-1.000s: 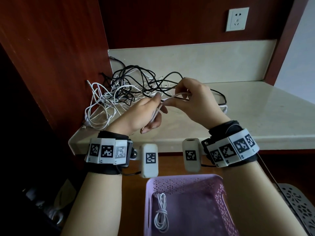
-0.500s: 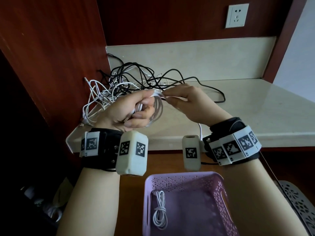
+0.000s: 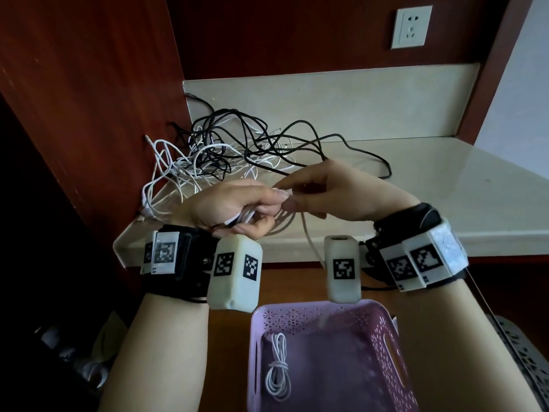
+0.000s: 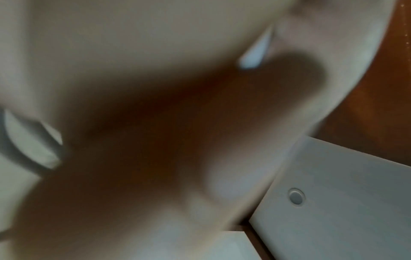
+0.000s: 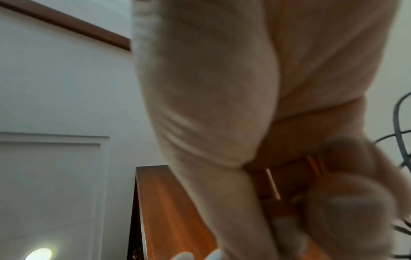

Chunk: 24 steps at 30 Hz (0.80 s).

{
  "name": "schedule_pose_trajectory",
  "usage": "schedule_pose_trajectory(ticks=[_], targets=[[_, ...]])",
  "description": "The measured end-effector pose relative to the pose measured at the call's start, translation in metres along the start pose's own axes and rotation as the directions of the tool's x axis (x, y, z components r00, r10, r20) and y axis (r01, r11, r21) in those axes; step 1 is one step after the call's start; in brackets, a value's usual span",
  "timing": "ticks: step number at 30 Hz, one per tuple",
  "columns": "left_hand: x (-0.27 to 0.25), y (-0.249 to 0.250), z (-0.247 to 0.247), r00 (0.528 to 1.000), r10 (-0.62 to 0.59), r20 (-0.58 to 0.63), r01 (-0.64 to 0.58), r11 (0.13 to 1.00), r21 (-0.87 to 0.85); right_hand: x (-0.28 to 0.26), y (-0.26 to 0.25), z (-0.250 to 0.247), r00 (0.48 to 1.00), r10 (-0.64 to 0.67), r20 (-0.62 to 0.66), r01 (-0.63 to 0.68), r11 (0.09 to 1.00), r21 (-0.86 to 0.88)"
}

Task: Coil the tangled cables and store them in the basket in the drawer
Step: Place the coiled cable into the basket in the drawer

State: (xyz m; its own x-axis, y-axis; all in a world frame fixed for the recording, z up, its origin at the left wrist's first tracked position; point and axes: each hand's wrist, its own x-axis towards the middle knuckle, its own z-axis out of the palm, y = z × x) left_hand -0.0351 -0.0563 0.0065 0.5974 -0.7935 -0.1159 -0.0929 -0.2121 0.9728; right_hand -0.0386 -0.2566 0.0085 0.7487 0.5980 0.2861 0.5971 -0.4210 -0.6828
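Above the bench [image 3: 445, 185] edge in the head view, the left hand [image 3: 228, 203] has its fingers [image 3: 261, 226] curled round a small bundle of white cable [image 3: 279, 223] loops. The right hand [image 3: 335, 191] meets it fingertip to fingertip, pinching the same cable w/ thumb & forefinger. 1 strand hangs from the loops down past the bench front. The tangled cables [image 3: 225, 156], black & white mixed, lie on the bench by the left wood wall, behind both hands & apart from them. Below, a purple basket [image 3: 386, 346] sits in the drawer [image 3: 228, 352] w/ 1 coiled white cable [image 3: 277, 373] at its left side. A wall socket [image 3: 411, 26] is up top right.

Left wrist view: v. blurred. The left hand [image 4: 155, 52] fills most of the frame; a bit of white cable [image 4: 255, 52] shows between the fingers. Grip can't be judged from here.

Right wrist view: also blurred. The right hand [image 5: 222, 88] blocks the middle, fingers [image 5: 351, 193] bent low right; can't tell what they hold from here. Dark cable loops [image 5: 398, 126] at the right edge.
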Motion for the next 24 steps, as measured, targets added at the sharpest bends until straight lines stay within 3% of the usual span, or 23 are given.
schedule_pose_trajectory(ticks=[2,5,10,11,14,17,20,24], targets=[[0.003,-0.001,0.004,0.999,-0.004,-0.042,0.003,0.999,-0.036,-0.001,-0.003,-0.001,0.999,0.036,-0.014,-0.037,0.992,-0.123],[0.009,0.000,0.010,0.973,-0.030,-0.227,0.007,0.995,-0.101,0.001,-0.006,0.000,0.995,0.024,-0.093,-0.050,0.957,-0.286],[0.013,0.004,0.015,0.846,0.103,-0.522,-0.038,0.990,0.134,0.000,-0.011,-0.005,0.983,-0.058,-0.175,-0.013,0.925,-0.379],[0.013,0.002,0.014,0.845,0.122,-0.521,-0.031,0.983,0.180,-0.001,-0.013,-0.006,0.981,-0.082,-0.177,0.008,0.923,-0.385],[0.015,-0.005,0.011,0.922,0.050,-0.385,0.030,0.979,0.199,-0.002,-0.015,-0.005,0.968,-0.176,-0.181,0.091,0.913,-0.398],[0.017,-0.009,0.011,0.962,-0.081,-0.262,0.107,0.991,0.083,-0.002,-0.015,-0.006,0.959,-0.213,-0.187,0.125,0.909,-0.398],[0.019,-0.007,0.015,0.982,-0.079,-0.169,0.075,0.997,-0.031,-0.004,-0.013,-0.009,0.943,-0.264,-0.201,0.175,0.911,-0.373],[0.019,-0.004,0.019,0.964,-0.068,-0.259,0.072,0.997,0.008,-0.004,-0.009,-0.011,0.930,-0.262,-0.258,0.174,0.932,-0.318]])
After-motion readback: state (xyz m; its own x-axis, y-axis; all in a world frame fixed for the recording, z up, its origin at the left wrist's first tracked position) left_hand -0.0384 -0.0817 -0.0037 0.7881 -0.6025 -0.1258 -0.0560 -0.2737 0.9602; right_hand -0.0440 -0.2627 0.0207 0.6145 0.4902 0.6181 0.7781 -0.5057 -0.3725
